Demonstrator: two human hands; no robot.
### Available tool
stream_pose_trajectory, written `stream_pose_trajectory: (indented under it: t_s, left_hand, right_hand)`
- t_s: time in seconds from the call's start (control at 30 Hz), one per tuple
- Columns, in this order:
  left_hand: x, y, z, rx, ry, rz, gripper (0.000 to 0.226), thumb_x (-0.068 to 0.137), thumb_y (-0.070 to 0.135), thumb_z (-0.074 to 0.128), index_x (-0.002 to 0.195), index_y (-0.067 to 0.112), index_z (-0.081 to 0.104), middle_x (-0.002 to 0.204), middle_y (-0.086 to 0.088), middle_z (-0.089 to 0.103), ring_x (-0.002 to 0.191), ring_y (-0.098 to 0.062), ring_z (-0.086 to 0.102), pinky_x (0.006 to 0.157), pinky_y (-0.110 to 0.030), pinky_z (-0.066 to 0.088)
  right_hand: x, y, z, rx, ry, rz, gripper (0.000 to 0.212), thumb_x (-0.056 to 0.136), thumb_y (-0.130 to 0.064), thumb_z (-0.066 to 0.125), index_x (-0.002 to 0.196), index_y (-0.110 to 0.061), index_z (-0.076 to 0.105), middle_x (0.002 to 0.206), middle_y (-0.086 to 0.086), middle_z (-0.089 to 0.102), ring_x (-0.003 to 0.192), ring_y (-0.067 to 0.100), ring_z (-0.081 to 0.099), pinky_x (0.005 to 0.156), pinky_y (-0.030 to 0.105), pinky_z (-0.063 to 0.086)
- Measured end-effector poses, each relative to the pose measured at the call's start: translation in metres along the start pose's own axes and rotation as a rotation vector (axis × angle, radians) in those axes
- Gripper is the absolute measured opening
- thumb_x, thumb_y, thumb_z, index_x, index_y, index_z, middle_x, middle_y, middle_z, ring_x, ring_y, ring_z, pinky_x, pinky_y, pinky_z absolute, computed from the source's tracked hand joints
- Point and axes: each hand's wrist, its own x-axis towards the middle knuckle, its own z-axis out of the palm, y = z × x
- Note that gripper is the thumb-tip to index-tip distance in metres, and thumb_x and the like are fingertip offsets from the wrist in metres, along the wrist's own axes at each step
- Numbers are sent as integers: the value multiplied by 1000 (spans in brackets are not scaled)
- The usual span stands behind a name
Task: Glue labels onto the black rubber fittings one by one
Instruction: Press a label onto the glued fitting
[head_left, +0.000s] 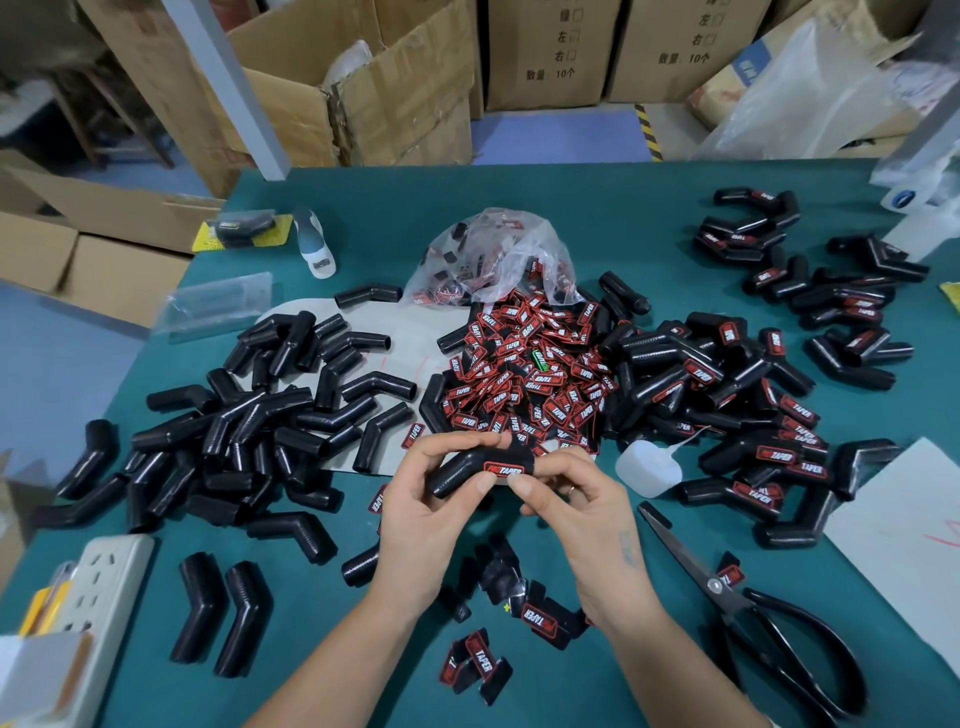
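1. Teal matting is covering the worktop (649, 218), which is carrying everything below.
2. Black bare fittings (270, 415) are lying heaped on the left side, and labelled fittings (769, 415) are piling up on the right side.
3. Red-and-black labels (530, 374) are spilling from a clear plastic bag (498, 254) in the middle, between the two heaps.
4. Black-handled scissors (769, 618) are lying near the right forearm, and a small white glue bottle (647, 467) is sitting just beside the right hand.
5. The left hand (431, 499) is curling its fingers and thumb round one black fitting (457, 473), holding it just above the worktop in front of the label pile.
6. The right hand (571, 499) is pinching that fitting's other end, fingers curled, right beside the label (503, 469) lying on it.
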Motion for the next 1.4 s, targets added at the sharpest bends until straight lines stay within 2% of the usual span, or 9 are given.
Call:
stream_pose_trajectory:
  t_s: [0.3, 0.4, 0.57, 0.77, 0.9, 1.03, 1.23, 1.4]
  left_hand:
    - [1, -3, -2, -67, 5, -53, 24, 94, 12, 76, 117, 14, 70, 124, -15, 74, 122, -36, 68, 103, -39, 56]
    - [1, -2, -2, -79, -3, -51, 24, 94, 11, 75, 117, 14, 69, 124, -15, 74, 122, -35, 68, 102, -37, 55]
    - [-1, -1, 0, -40, 2, -33, 23, 92, 11, 76, 114, 17, 70, 122, -14, 74, 120, -34, 69, 103, -36, 55]
    - [-1, -1, 1, -73, -15, -33, 23, 91, 8, 76, 112, 10, 67, 120, -16, 74, 121, -34, 69, 102, -34, 55]
    - [0, -3, 1, -119, -12, -52, 23, 90, 3, 75, 111, 6, 66, 119, -18, 74, 121, -35, 69, 101, -33, 55]
    - [0, -4, 1, -157, -27, -63, 22, 90, 4, 75, 110, 7, 66, 119, -19, 73, 123, -38, 68, 101, -35, 55]
    - [1, -3, 2, -167, -33, -65, 22, 91, 3, 75, 110, 7, 66, 119, -18, 73, 123, -39, 68, 101, -36, 56]
    - [0, -5, 1, -152, -24, -70, 21, 92, -2, 73, 110, 6, 66, 119, -19, 73, 122, -39, 68, 102, -36, 55]
  right_hand:
    - [1, 0, -1, 24, 3, 15, 19, 75, -17, 83, 85, -2, 77, 90, 1, 62, 72, 10, 61, 71, 21, 53]
    - [1, 0, -1, 11, -2, 28, 19, 77, -18, 82, 87, -3, 78, 93, 5, 62, 74, 12, 61, 72, 22, 53]
    - [-1, -2, 1, 1, -46, 72, 14, 77, -24, 83, 89, -17, 83, 87, -2, 58, 74, 10, 56, 69, 18, 50]
    - [-1, -2, 2, 70, -25, 102, 13, 76, -26, 85, 85, -17, 83, 84, -5, 59, 72, 10, 54, 68, 16, 47]
    - [-1, -1, 3, 88, -33, 84, 9, 78, -19, 89, 83, -15, 82, 81, -4, 58, 71, 9, 54, 69, 15, 47]
    - [-1, -1, 3, 111, -31, 79, 8, 76, -20, 82, 82, -14, 82, 80, -5, 60, 70, 7, 56, 69, 14, 47]
    - [0, -1, 1, 113, -40, 79, 10, 76, -21, 83, 83, -13, 82, 81, -4, 59, 70, 8, 55, 69, 14, 48]
    - [0, 1, 1, 105, -46, 50, 5, 76, -18, 82, 76, -14, 80, 79, -6, 60, 69, 4, 56, 67, 12, 46]
